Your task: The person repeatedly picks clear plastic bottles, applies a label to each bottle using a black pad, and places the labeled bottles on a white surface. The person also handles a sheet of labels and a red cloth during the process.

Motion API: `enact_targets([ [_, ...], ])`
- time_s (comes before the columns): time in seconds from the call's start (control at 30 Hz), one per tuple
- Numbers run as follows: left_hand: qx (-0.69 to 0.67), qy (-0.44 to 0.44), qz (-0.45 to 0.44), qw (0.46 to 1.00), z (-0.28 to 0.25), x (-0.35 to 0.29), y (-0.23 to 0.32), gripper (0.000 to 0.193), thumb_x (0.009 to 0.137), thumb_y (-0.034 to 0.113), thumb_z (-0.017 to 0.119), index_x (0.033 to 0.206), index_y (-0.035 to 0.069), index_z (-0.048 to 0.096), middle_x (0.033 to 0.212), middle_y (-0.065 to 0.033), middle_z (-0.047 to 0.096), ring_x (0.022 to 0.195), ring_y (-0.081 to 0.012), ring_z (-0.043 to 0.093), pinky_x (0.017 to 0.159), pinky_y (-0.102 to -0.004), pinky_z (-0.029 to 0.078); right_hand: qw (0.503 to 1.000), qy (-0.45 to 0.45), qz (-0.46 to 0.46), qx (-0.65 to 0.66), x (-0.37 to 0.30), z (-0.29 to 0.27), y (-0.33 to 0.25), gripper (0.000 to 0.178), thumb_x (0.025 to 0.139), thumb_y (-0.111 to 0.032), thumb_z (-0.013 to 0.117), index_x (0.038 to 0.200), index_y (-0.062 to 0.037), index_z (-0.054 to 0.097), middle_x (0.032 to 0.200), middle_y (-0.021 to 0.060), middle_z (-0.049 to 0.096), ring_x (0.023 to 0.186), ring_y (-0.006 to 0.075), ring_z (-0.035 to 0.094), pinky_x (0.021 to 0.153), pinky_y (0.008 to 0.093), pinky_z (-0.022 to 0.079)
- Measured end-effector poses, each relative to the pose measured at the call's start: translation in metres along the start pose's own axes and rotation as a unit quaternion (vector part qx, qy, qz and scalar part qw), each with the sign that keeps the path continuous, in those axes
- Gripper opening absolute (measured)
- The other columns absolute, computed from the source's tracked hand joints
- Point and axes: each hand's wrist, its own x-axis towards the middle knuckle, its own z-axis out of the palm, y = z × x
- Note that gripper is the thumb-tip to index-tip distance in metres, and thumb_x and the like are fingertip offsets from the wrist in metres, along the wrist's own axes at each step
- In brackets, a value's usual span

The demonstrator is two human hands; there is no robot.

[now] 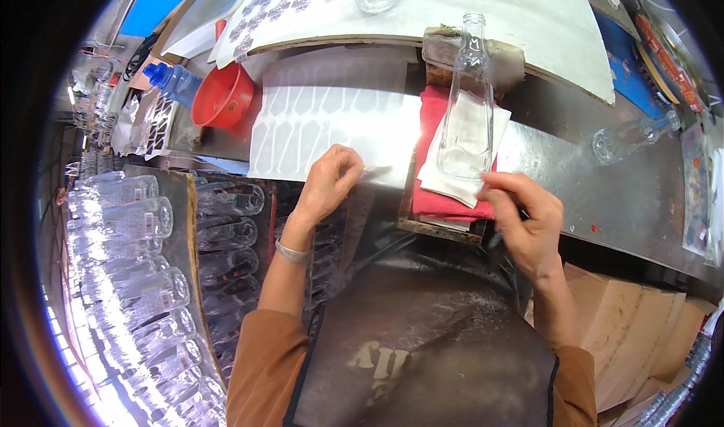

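Observation:
A clear glass bottle (473,118) lies on a folded white cloth (452,187) over a red cloth (427,148), its neck resting on a wooden block (513,64). My right hand (528,223) is closed at the bottle's base, thumb and forefinger at its right corner. Left of the cloths, my left hand (332,182) is closed in a pinch. A small dark grey scrap shows by its fingertips, too blurred to name. Under and beyond that hand lies a white sheet (324,110) with rows of pale, bottle-shaped outlines.
A red funnel-like cup (224,99) and a blue-capped plastic bottle (175,82) stand at the left. Another glass bottle (635,137) lies at the right. Several bottles fill racks (188,276) at lower left. A printed sheet (290,9) covers the raised board; cardboard boxes (622,321) sit lower right.

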Motion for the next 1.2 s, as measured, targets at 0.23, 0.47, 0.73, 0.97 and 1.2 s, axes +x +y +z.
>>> enact_targets([
  [0.23, -0.047, 0.033, 0.013, 0.998, 0.003, 0.002, -0.006, 0.01, 0.092, 0.006, 0.063, 0.094, -0.003, 0.065, 0.094, -0.0116, 0.062, 0.083, -0.0236, 0.06, 0.076, -0.0324, 0.048, 0.869, -0.323, -0.154, -0.342, 0.106, 0.103, -0.019, 0.01, 0.087, -0.01, 0.063, 0.088, -0.0011, 0.068, 0.097, 0.0196, 0.07, 0.079, 0.034, 0.071, 0.069, 0.0446, 0.055],
  [0.47, -0.033, 0.17, 0.1, 0.98, 0.02, -0.001, -0.018, 0.009, 0.092, 0.003, 0.066, 0.098, -0.003, 0.065, 0.103, -0.0103, 0.063, 0.085, -0.0157, 0.06, 0.075, -0.0283, 0.049, 0.801, -0.449, 0.021, -0.396, 0.137, 0.153, 0.005, 0.028, 0.081, -0.027, 0.069, 0.09, -0.0014, 0.075, 0.091, 0.0197, 0.073, 0.089, 0.0354, 0.072, 0.079, 0.043, 0.057],
  [0.73, 0.198, 0.18, 0.161, 0.95, 0.048, -0.042, -0.023, 0.047, 0.086, 0.011, 0.072, 0.132, 0.007, 0.063, 0.153, -0.0164, 0.044, 0.141, -0.0352, 0.042, 0.117, -0.0554, 0.027, 0.768, -0.488, 0.112, -0.399, 0.149, 0.154, -0.001, 0.027, 0.083, -0.015, 0.07, 0.107, -0.0047, 0.075, 0.112, 0.0165, 0.073, 0.105, 0.0327, 0.07, 0.087, 0.0422, 0.056],
  [0.97, 0.212, 0.157, 0.219, 0.94, 0.05, -0.05, -0.032, 0.066, 0.084, 0.011, 0.075, 0.146, 0.011, 0.051, 0.158, -0.0198, 0.036, 0.146, -0.0376, 0.034, 0.119, -0.0595, 0.019, 0.776, -0.492, 0.113, -0.377, 0.15, 0.152, 0.01, 0.033, 0.083, -0.028, 0.071, 0.098, 0.0003, 0.074, 0.105, 0.0227, 0.072, 0.1, 0.0379, 0.07, 0.086, 0.0467, 0.055],
  [1.2, 0.238, 0.169, 0.142, 0.946, 0.054, -0.043, -0.034, 0.065, 0.088, 0.019, 0.073, 0.148, 0.016, 0.05, 0.161, -0.0198, 0.03, 0.149, -0.0372, 0.03, 0.12, -0.0597, 0.015, 0.783, -0.484, 0.105, -0.376, 0.149, 0.153, 0.014, 0.03, 0.084, -0.024, 0.07, 0.102, -0.0002, 0.074, 0.107, 0.0213, 0.072, 0.102, 0.0366, 0.069, 0.087, 0.0454, 0.055],
])
